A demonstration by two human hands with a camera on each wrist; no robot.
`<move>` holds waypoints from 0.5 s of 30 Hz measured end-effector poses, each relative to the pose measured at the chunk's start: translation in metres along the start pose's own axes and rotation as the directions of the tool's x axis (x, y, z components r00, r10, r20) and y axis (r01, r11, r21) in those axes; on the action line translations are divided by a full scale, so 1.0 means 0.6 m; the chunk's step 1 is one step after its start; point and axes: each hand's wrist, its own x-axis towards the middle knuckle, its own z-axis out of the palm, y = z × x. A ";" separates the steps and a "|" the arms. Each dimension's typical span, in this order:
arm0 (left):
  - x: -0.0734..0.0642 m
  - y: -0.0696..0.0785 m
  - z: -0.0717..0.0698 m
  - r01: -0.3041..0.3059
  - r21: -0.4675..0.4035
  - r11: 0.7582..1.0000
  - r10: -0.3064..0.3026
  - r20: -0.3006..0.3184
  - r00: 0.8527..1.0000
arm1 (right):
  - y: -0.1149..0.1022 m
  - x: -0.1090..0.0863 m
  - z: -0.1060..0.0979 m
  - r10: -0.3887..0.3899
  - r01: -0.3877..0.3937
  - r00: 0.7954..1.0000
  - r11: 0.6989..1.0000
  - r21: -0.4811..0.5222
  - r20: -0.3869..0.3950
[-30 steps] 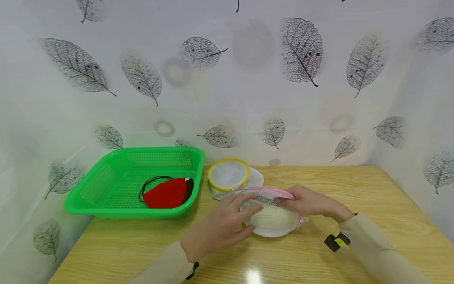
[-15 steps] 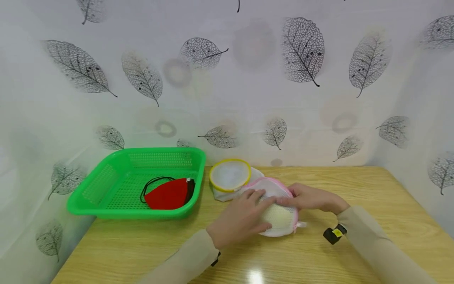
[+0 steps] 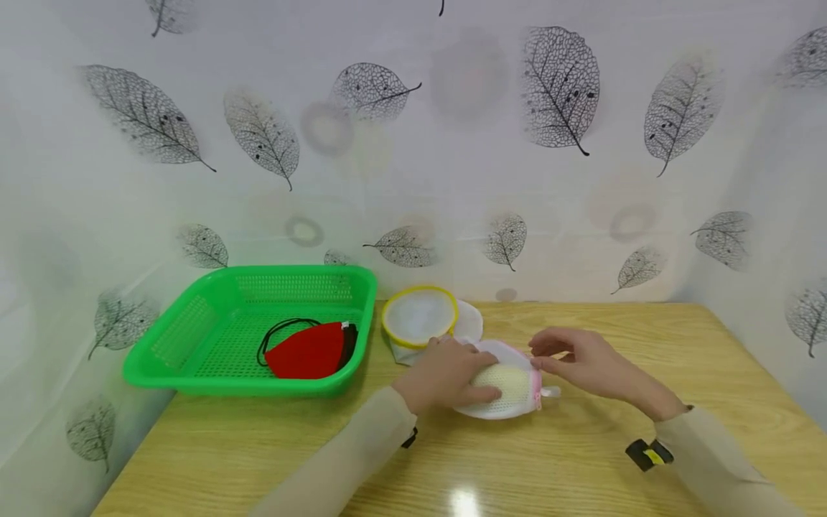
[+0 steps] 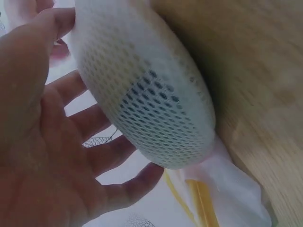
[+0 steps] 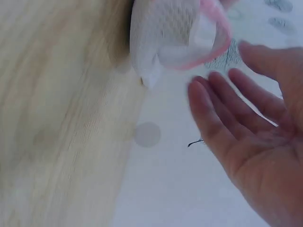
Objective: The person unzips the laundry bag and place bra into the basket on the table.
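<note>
A white mesh laundry bag (image 3: 507, 391) with a pink zip edge sits mid-table, with something pale yellow inside. Through its mesh, the left wrist view also shows a dark patch. My left hand (image 3: 449, 373) holds the bag's left end, thumb on the near side and fingers across the top. Close to the bag's pink edge (image 5: 222, 28), my right hand (image 3: 584, 362) has its fingers loosely bent; in the right wrist view they are apart from the bag and hold nothing. A white pull tab (image 3: 550, 391) sticks out at the bag's right end.
Just behind the bag lies a yellow-rimmed mesh bag (image 3: 420, 316) on other white fabric (image 3: 469, 319). A green plastic basket (image 3: 245, 388) at the left holds a red cloth item (image 3: 306, 353) with black cord. A leaf-print curtain (image 3: 400, 179) closes off the table's back (image 3: 620, 316).
My left hand has moved right onto the mesh bag and taken hold of its end. My right hand has let go of the pink edge and shifted slightly right. The bag's raised rim has sunk lower.
</note>
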 end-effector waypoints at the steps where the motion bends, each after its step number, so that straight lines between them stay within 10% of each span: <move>1: 0.004 -0.002 -0.001 0.010 -0.005 1.000 -0.010 0.024 1.000 | -0.006 -0.008 0.002 -0.050 0.046 0.997 0.997 -0.069 -0.059; 6: 0.016 -0.008 -0.009 0.067 -0.046 0.997 -0.059 0.145 0.988 | -0.023 -0.039 0.021 -0.259 0.221 0.958 0.940 -0.260 -0.122; 15: 0.023 -0.003 -0.020 0.051 -0.053 0.997 -0.041 0.177 0.983 | -0.018 -0.053 0.050 -0.359 0.265 0.931 0.791 -0.551 -0.068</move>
